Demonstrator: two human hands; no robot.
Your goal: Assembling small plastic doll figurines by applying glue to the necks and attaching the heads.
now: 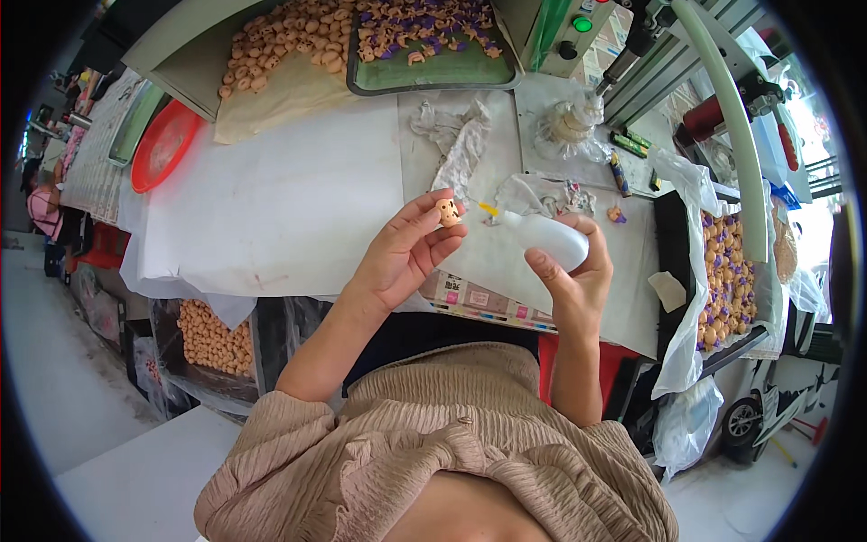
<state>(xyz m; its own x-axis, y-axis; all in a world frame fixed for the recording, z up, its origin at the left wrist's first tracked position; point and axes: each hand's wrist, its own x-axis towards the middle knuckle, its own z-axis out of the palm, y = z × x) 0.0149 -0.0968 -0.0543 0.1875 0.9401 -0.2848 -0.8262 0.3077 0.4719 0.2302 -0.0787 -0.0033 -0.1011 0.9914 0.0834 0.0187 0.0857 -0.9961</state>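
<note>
Between the thumb and fingers of my left hand (406,248) is a small peach-coloured doll head (449,213) with dark marks on it. My right hand (578,275) is wrapped round a white squeeze bottle (549,238), tilted so that its yellow nozzle tip (489,209) points left toward the doll head. A small gap separates the tip from the head. Both hands are above the near edge of the paper-covered table (307,199). A small purple and peach figure part (616,215) lies to the right of the bottle.
At the back are loose doll heads (289,41) and a tray (433,88) of purple and peach parts. A crumpled cloth (462,149) lies ahead of my hands. A red basin (167,144) is at left, a press machine (623,68) at back right, a lined crate (691,298) at right.
</note>
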